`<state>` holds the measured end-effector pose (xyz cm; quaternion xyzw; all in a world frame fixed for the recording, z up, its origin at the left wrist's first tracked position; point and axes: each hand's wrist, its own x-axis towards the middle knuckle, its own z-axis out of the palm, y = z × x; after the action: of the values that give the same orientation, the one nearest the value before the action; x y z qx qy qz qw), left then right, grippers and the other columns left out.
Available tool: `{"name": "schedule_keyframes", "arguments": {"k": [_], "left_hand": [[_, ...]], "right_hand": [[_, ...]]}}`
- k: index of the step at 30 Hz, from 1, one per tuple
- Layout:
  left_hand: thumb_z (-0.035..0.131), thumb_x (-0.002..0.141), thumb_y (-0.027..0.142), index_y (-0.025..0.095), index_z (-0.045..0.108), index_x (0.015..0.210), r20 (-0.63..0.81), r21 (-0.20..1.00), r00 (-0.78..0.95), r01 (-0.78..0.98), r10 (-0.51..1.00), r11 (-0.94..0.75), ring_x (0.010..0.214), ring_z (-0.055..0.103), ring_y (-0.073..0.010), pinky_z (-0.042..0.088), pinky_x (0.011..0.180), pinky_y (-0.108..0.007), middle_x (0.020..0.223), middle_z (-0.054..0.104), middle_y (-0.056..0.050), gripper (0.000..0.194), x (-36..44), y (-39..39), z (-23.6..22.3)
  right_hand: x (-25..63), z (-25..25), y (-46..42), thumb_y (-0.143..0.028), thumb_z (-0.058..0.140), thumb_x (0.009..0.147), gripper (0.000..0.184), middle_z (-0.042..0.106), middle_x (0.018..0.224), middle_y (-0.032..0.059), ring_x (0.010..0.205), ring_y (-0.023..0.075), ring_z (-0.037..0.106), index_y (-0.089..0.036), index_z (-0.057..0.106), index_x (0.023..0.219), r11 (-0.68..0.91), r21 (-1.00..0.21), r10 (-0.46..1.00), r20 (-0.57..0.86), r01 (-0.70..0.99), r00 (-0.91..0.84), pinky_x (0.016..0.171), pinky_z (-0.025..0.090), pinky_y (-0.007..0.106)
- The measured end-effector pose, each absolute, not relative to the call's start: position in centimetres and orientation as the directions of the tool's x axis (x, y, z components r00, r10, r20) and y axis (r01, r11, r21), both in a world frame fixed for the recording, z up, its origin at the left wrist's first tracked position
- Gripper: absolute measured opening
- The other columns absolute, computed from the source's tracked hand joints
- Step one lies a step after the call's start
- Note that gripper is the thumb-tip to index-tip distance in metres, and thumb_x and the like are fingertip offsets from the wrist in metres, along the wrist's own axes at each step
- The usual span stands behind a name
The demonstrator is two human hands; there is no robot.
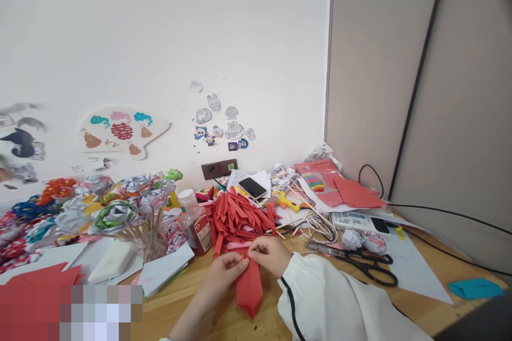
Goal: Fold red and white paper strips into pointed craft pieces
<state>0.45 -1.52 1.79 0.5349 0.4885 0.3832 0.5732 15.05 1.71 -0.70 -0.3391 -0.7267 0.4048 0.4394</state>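
Note:
A folded piece of red paper (249, 289), shaped like a small necktie with a pointed lower end, lies near the table's front edge. My left hand (227, 270) pinches its upper left side between thumb and fingers. On the upper right, my right hand (271, 253) pinches the same paper, its thumb and fingertips close to those of the left. Just beyond both hands rests a heap of narrow folded red paper strips (236, 216). A bottle of reddish liquid with a white cap (196, 222) stands left of the heap.
Paper flowers on sticks (120, 213) crowd the left side. Black-handled scissors (374, 269), crumpled paper balls (352, 238) and a string of beads (319, 230) lie at right. Behind the heap are a phone (252, 187) and a yellow glue gun (288, 202). Cables cross the right side.

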Motion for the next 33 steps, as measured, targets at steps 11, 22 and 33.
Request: {"name": "schedule_keyframes", "arguments": {"k": [11,22,33], "left_hand": [[0.065,0.050,0.042,0.015,0.048,0.051,-0.162,0.982,0.167,0.129,0.973,0.141,0.042,0.039,-0.0058,0.029,0.041,-0.017,0.045,0.046,0.006,0.032,0.4,-1.4,2.3],[0.052,0.064,0.045,0.015,0.056,0.071,-0.308,0.936,0.316,-0.067,0.897,0.345,0.053,0.053,-0.0112,0.037,0.047,-0.019,0.060,0.060,-0.001,0.031,-0.2,-1.7,2.3],[0.063,0.056,0.040,0.013,0.054,0.055,-0.214,0.976,0.323,0.098,0.922,0.193,0.048,0.046,-0.0070,0.035,0.049,-0.019,0.051,0.052,0.004,0.029,-0.3,-1.5,2.5]], "right_hand": [[15.0,-1.5,2.0,-0.023,0.050,0.068,0.010,0.047,0.050,-0.0041,0.042,0.0061,0.045,-0.014,0.052,0.068,0.312,-0.945,0.868,0.241,0.100,-0.434,0.041,0.036,0.016],[15.0,-1.8,2.3,-0.021,0.050,0.067,0.007,0.045,0.050,-0.0047,0.042,0.0050,0.042,-0.014,0.051,0.065,0.352,-0.922,0.873,0.263,0.160,-0.410,0.040,0.032,0.015],[15.1,-2.0,2.3,-0.022,0.050,0.068,0.008,0.045,0.050,-0.0049,0.043,0.0053,0.042,-0.014,0.053,0.067,0.403,-0.889,0.859,0.285,0.218,-0.426,0.040,0.030,0.015]]}}
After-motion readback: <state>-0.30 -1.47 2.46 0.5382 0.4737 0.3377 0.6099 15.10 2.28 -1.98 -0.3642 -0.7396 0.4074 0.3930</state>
